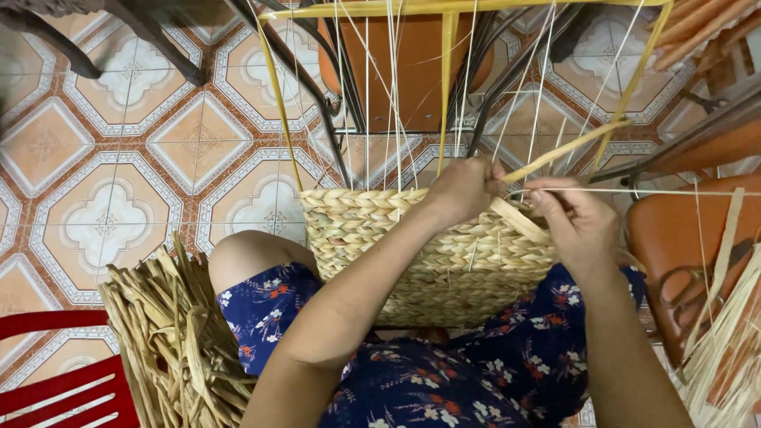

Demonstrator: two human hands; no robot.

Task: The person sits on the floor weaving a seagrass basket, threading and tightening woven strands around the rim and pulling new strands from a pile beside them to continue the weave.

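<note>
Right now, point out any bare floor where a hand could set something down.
Bare tiled floor lies left of the woven basket, bordered by the dried fibre bundle below. Crowded: the left hand and right hand work among upright strands, and an orange chair fills the right.

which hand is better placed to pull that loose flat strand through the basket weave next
Probably the left. The left hand already pinches the loose flat strand at the woven basket rim, while the right hand is occupied with a thin upright string.
</note>
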